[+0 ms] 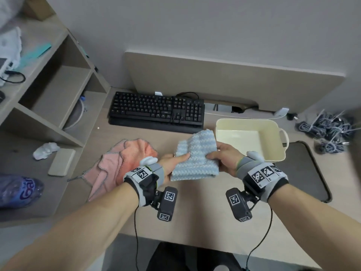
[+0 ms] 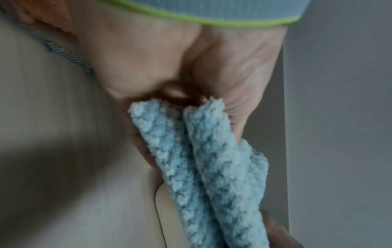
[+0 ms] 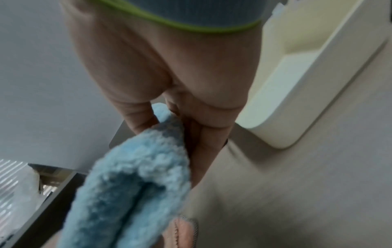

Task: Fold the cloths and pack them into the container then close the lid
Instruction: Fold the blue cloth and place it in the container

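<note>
Inspection found both hands holding the blue cloth (image 1: pixel 195 159) clear of the bench (image 1: pixel 195 208), just in front of the container (image 1: pixel 273 151). The left hand (image 1: pixel 173 163) pinched the cloth's near-left edge, thumb laid across the top and fingers beneath; the left wrist view showed doubled layers gathered in that grip. The right hand (image 1: pixel 224 157) pinched the edge nearest the container in like fashion. The cloth appeared already folded at least once, its far corner overlapping the container's left rim in the head view. Holding it at opposite edges presumably kept the layers aligned for a further fold or for lowering inside. The container stood open and held nothing visible. The pink cloth (image 1: pixel 121 161) lay crumpled and unfolded on the bench, left of the container beyond the blue cloth. A flat cream panel (image 1: pixel 62 162), farther left of the container, may be the lid; this could not be confirmed.
</note>
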### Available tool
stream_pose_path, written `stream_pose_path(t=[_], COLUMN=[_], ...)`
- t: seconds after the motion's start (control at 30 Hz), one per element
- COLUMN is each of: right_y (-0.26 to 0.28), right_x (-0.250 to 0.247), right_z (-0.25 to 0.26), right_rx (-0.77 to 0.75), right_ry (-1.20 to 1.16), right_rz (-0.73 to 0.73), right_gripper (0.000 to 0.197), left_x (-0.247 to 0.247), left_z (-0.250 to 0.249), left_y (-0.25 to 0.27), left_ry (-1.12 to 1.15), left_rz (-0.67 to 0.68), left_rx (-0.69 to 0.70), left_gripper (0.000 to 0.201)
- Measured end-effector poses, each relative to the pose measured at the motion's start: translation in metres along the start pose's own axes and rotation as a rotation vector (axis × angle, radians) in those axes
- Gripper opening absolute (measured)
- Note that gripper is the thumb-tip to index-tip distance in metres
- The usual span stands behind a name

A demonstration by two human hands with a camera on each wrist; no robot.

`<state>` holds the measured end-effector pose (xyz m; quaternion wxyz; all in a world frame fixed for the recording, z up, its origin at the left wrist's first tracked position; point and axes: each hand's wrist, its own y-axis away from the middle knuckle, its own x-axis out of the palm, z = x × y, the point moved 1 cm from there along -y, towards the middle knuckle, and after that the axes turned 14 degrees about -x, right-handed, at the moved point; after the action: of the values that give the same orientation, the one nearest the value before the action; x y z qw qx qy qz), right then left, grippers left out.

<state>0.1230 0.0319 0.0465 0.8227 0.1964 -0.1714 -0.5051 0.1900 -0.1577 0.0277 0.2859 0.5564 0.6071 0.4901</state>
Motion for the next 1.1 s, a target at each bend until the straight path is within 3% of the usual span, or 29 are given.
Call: stream_pose_path(t=[0.1, 0.23, 0.47, 0.6, 0.8, 0.9, 0.93, 1.0, 1.03, 1.1], right_y=[0.004, 0.006, 0.002, -0.008, -0.020, -0.024, -0.027, -0.029, -0.031, -0.037], right_x=[-0.009, -0.016, -0.036, -0.056, -0.098, -0.120, -0.133, -0.147, -0.157, -0.175], right_z=[0.007, 0.013, 0.008, 0.002, 0.000, 0.003, 0.005, 0.007, 0.009, 0.008], right_rx=[-0.005, -0.058, -0.147, -0.123, -0.078, -0.037, -0.018, 0.014, 0.038, 0.114], right_ry=[0.080, -0.015, -0.185, -0.259, -0.243, -0.300, -0.331, -0.362, -0.363, -0.325], right_rz=[0.012, -0.020, -0.160, -0.258, -0.231, -0.194, -0.196, -0.222, -0.231, -0.239], right_gripper=[0.031, 0.036, 0.029, 0.042, 0.043, 0.033, 0.029, 0.018, 0.020, 0.042], left_x=[0.001, -0.001, 0.012, 0.029, 0.068, 0.088, 0.100, 0.116, 0.125, 0.141], left_z=[-0.014, -0.033, -0.053, -0.058, -0.073, -0.081, -0.084, -0.089, -0.093, -0.099], left_y=[0.004, 0.006, 0.003, 0.000, -0.022, -0.033, -0.038, -0.037, -0.040, -0.049], left_ry=[-0.057, -0.122, -0.129, -0.127, 0.023, -0.008, -0.063, -0.206, -0.243, -0.283], left_rz=[-0.022, -0.050, 0.111, 0.136, 0.041, 0.027, 0.007, -0.025, -0.041, -0.078], left_rx=[0.066, 0.119, 0.177, 0.206, 0.096, 0.053, 0.078, 0.122, 0.141, 0.180], left_gripper=[0.037, 0.030, 0.045, 0.043, 0.024, 0.052, 0.046, 0.018, 0.015, 0.024])
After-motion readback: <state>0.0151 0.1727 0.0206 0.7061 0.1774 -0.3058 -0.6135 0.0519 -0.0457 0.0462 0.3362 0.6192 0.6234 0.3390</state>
